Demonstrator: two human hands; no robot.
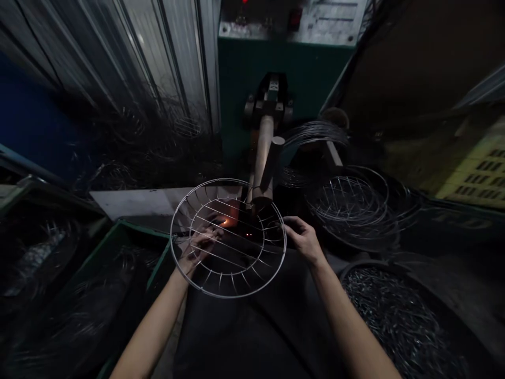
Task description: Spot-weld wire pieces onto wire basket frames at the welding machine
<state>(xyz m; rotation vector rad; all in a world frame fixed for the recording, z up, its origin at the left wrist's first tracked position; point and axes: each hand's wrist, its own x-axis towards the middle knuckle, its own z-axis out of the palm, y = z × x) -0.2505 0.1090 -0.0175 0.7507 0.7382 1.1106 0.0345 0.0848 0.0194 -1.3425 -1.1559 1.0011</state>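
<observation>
A round wire basket (229, 274) with a wide outer ring, a smaller inner ring and parallel wires across its middle is tilted in front of me. My right hand (302, 237) pinches its right edge between thumb and fingers. Seen through the wires, my left hand (205, 239) is behind the left half of the basket with its fingers curled together; what they grip is unclear. An orange glow (225, 222) shines at those fingertips. Just above the basket, the thick metal arm (263, 158) of a green machine (240, 68) reaches down to the basket's far edge.
Bundled wires (315, 131) hang right of the machine arm. More wire baskets (349, 202) are stacked at right, above a round tub (355, 263) of short metal pieces. A green crate (122, 226) stands at left. A yellow crate (477, 176) is far right.
</observation>
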